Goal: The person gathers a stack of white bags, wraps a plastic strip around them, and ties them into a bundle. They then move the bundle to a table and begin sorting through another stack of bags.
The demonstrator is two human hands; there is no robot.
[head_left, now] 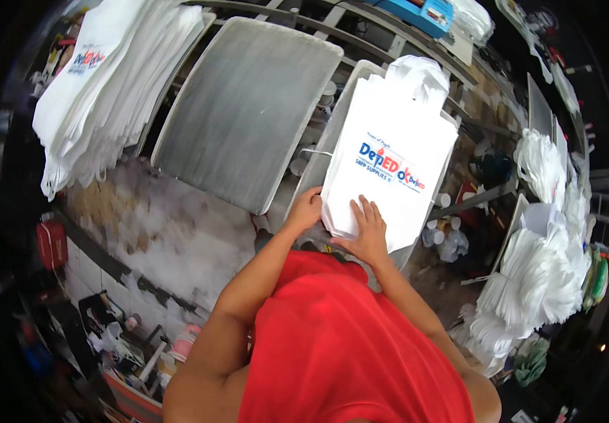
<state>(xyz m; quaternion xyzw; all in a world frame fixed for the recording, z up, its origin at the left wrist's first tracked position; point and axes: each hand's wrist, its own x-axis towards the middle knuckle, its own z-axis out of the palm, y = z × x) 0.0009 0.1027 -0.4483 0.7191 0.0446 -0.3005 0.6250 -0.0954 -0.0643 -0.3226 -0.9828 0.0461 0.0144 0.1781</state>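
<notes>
A stack of white printed bags (389, 183) with looped handles lies on a grey board (332, 134) in front of me. Blue and red lettering shows on the top bag. At the stack's lower left corner, my left hand (306, 210) touches the edge, its fingers bent and partly hidden; what it grips, if anything, cannot be made out. My right hand (368, 231) rests on the lower part of the top bag with its fingers spread. Left of the stack is a bare grey board (248, 106).
More printed white bags (93, 99) hang over a board at the far left. Bundles of white bags (530, 282) stand at the right. A blue box (420, 14) sits at the top. Metal bars (473, 201) run between the boards. A red case (52, 244) is at the left.
</notes>
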